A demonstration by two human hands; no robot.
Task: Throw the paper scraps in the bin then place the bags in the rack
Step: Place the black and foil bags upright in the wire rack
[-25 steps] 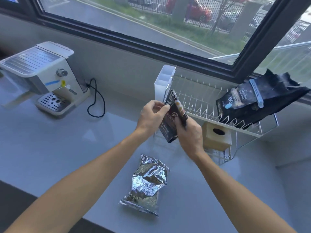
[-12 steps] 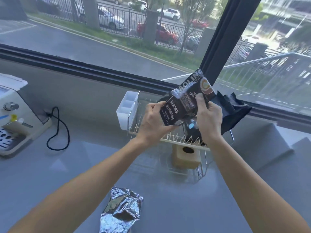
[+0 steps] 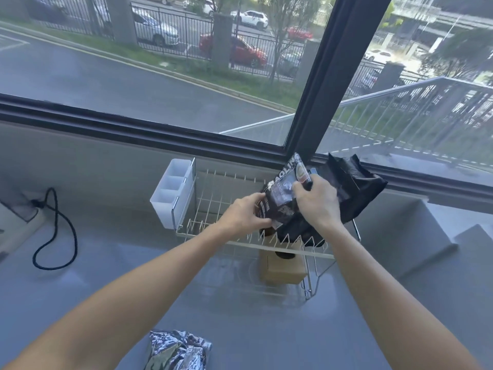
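A dark brown coffee bag (image 3: 282,194) with white lettering stands tilted in the white wire rack (image 3: 213,204), held from both sides. My left hand (image 3: 246,214) grips its lower left edge. My right hand (image 3: 317,202) grips its upper right part. Behind it, a larger black bag (image 3: 352,188) leans in the right end of the rack. A crumpled silver foil bag (image 3: 177,352) lies on the grey counter at the bottom edge of the view, apart from both hands.
A white divided holder (image 3: 170,193) hangs on the rack's left end. A tan box (image 3: 282,271) with a round hole sits under the rack. A black cable (image 3: 53,231) loops on the counter at left. The window sill runs behind the rack; a step rises at right.
Both hands carried the brown coffee bag from above the counter up and over to the rack, then lowered it between the wires beside the black bag. The view tilted upward.
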